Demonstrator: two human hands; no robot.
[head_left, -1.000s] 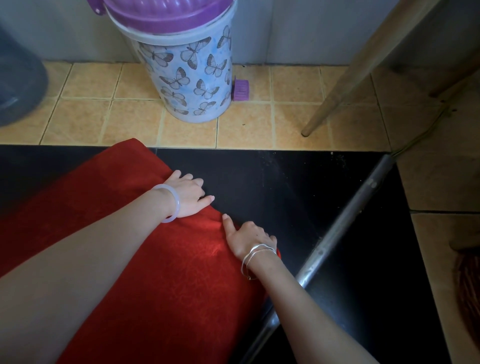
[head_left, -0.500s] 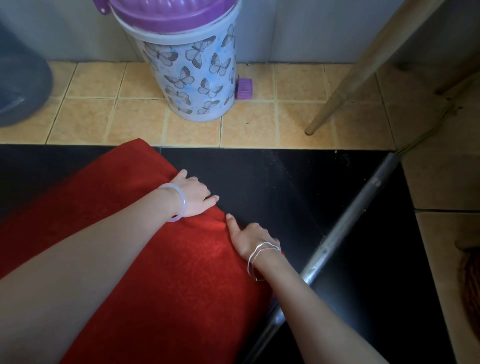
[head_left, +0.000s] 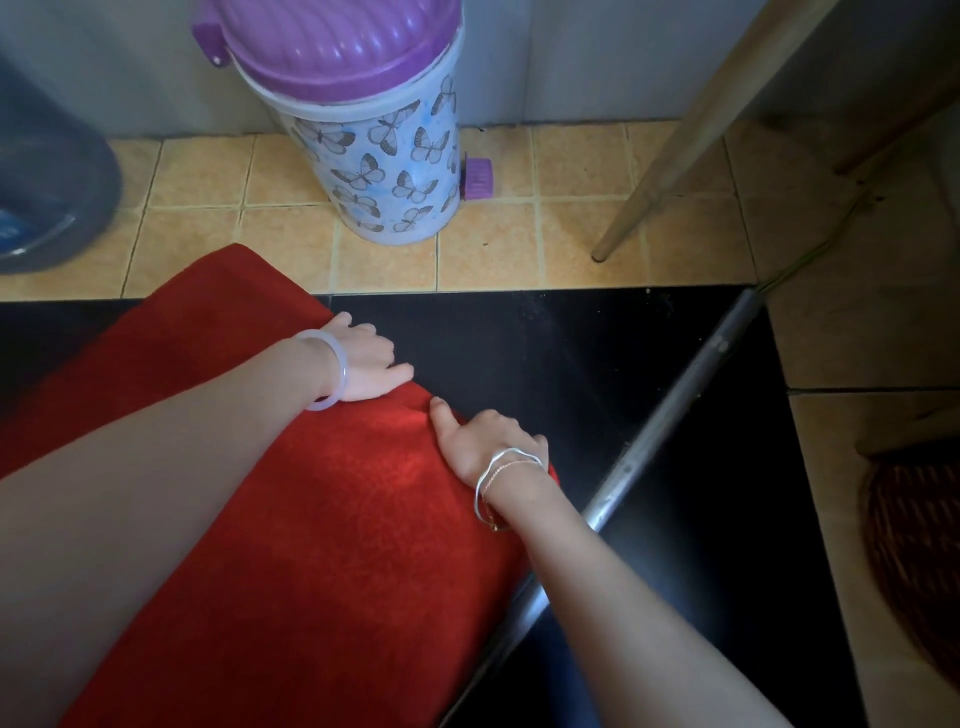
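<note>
A red cloth (head_left: 322, 519) lies spread over a black surface (head_left: 545, 353), running from the lower left up toward the middle. My left hand (head_left: 363, 364), with a pale bangle on the wrist, sits at the cloth's far right edge, its fingers curled down over that edge. Just below it my right hand (head_left: 483, 441), wearing thin bracelets, holds the same edge, thumb stretched along the cloth and fingers curled over the side. The fingertips of both hands are hidden behind the edge.
A metal pole (head_left: 675, 415) lies diagonally across the black surface right of my right hand. On the tiled floor beyond stand a butterfly-print bin (head_left: 384, 171) with a purple lid, a slanted wooden leg (head_left: 675, 145) and a dark tub (head_left: 47, 197). A reddish woven thing (head_left: 914, 561) lies at the right.
Both hands stay at the cloth's right edge. Only my view has shifted a little, so the bin sits further right in the frame.
</note>
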